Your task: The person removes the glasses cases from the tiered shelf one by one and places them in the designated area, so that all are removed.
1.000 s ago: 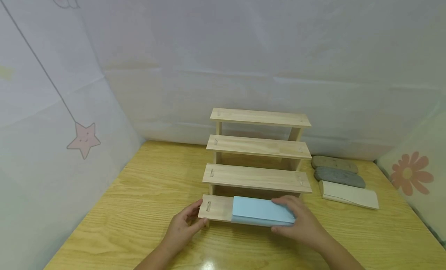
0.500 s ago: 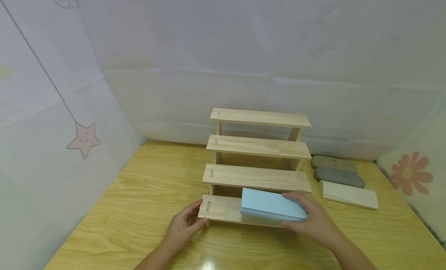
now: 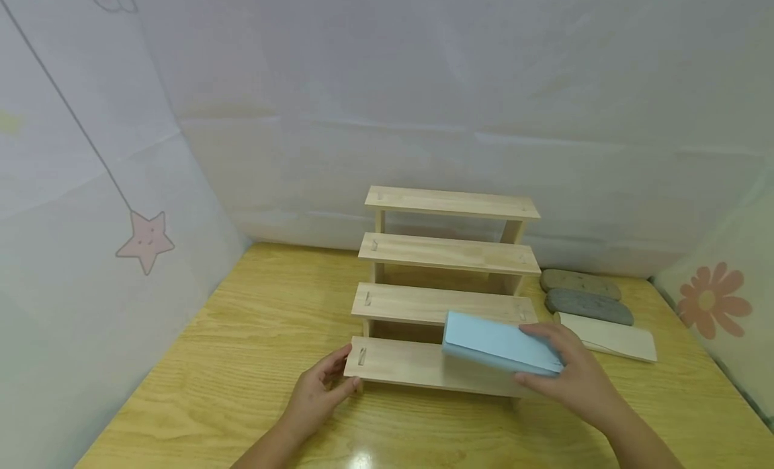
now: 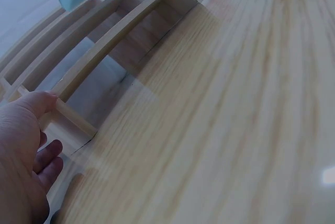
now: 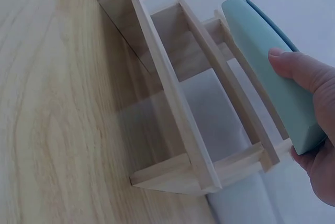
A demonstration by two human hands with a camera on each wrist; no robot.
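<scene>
A light blue glasses case (image 3: 498,341) with a fold-over flap is held in my right hand (image 3: 583,381), thumb on its near side and fingers on the far side. It is raised above the right part of the lowest step of a tiered wooden display rack (image 3: 399,363), slightly tilted. In the right wrist view the case (image 5: 269,72) shows apart from the rack's boards. My left hand (image 3: 316,396) grips the left end of that lowest step, thumb at the front edge and a finger at the end. In the left wrist view the lower fingers (image 4: 48,164) hang loosely curled.
To the rack's right, a brown case (image 3: 580,285), a grey case (image 3: 589,307) and a cream case (image 3: 607,337) lie in a row on the wood-grain table (image 3: 266,308). A pale cloth backdrop (image 3: 423,119) rises behind and at both sides.
My right hand has lifted the blue glasses case off the lowest step and carried it up and to the right. The left hand stays at the step's left end.
</scene>
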